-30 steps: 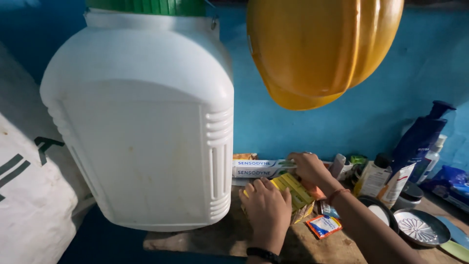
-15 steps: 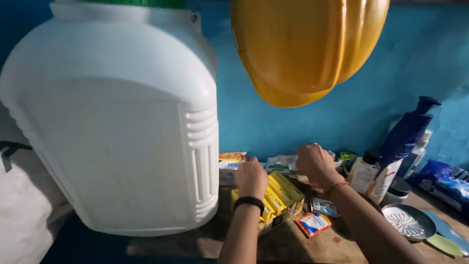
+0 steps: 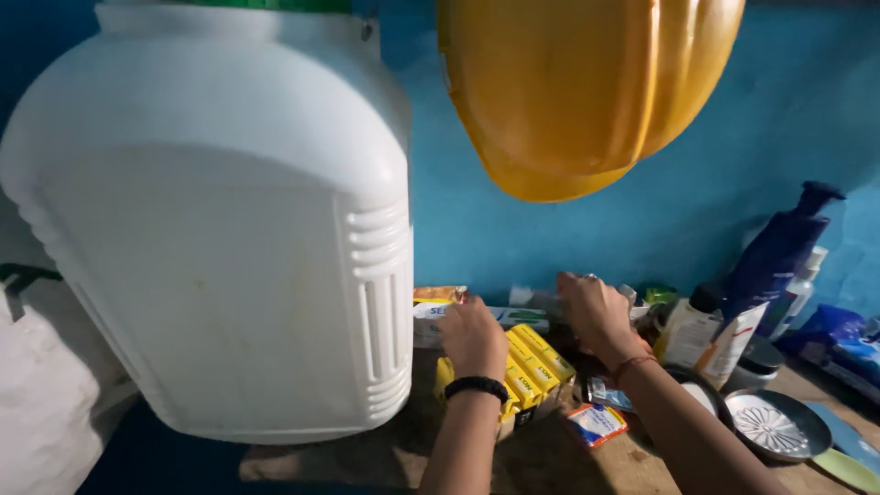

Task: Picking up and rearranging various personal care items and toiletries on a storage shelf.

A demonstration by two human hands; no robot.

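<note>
A large white plastic jug (image 3: 220,238) fills the left half of my frame. At lower centre, my left hand (image 3: 474,337) rests on the yellow boxes (image 3: 532,367), which stand on the wooden table (image 3: 385,463); I cannot tell whether its grip is closed. Just right, my right hand (image 3: 596,313) reaches toward the blue wall, grip state unclear. A yellow hard hat (image 3: 587,87) hangs at upper centre. Bottles (image 3: 697,325) stand at far right.

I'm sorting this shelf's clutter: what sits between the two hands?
In the head view, yellow boxes lie between the left hand and right hand, with a white carton behind them.
</note>
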